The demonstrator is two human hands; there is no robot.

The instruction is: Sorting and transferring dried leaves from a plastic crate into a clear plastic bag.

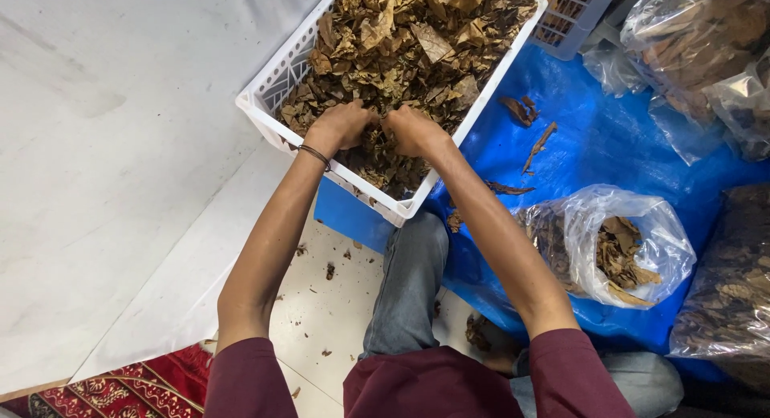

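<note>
**Both hands buried in a crate of dried leaves**

A blue tarp (pixel 609 137) covers the floor on the right. On its edge sits a white plastic crate (pixel 277 85) heaped with dried brown leaves (pixel 417 41). An open clear bag (pixel 618 241) of leaves lies nearby. The left hand (pixel 341 125) and right hand (pixel 413 131) dig into the leaves side by side, fingers hidden, so their grip cannot be told.

dry, crinkled brown leaves (pixel 417 41), papery and matt, heaped in a white plastic lattice crate (pixel 277 77). glossy blue tarp (pixel 593 137) underneath, a clear shiny plastic bag (pixel 642 225) beside it, and a smooth pale floor (pixel 104 145).
</note>
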